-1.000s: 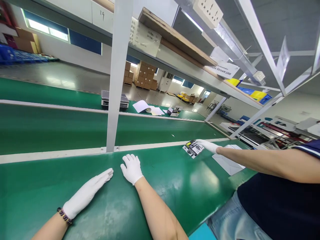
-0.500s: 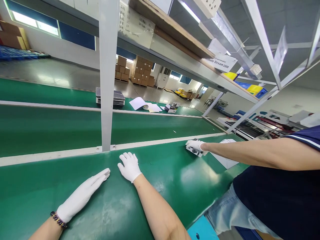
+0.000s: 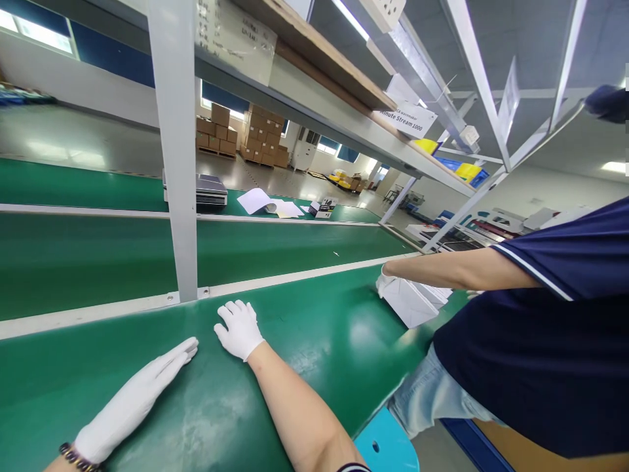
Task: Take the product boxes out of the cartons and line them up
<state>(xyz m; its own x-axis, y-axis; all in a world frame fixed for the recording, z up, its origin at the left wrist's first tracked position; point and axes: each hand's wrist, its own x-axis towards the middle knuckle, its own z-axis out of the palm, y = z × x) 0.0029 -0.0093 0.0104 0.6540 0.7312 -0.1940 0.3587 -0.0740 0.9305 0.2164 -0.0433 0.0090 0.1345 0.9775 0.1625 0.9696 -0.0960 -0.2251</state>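
Looking through the head view, you have both gloved hands resting on the tabletop (image 3: 339,347), neither holding anything. Your left hand (image 3: 140,400) stands on its edge, fingers straight and pressed together, aimed forward and to the right. Your right hand (image 3: 240,331) lies palm down with fingers loosely spread, aimed forward and slightly left, just on the near side of the foot of the post (image 3: 177,196).

The relation that counts is sideways: the white card (image 3: 410,305) lies well off to the right of both hands and a little farther forward, with bare tabletop between. Your right hand is clearly the nearer one, though its fingers point away from the card; your left is farther, beyond the right.

A co-worker's hand (image 3: 384,282) is at the card's far left corner, under a forearm that crosses above it; whether it pinches the card you cannot tell. The card looks folded and partly raised. Its left edge slants from that hand back toward you and rightward, so a corner points at the front edge of the tabletop. Its full long axis cannot be told, since the forearm hides part of it.
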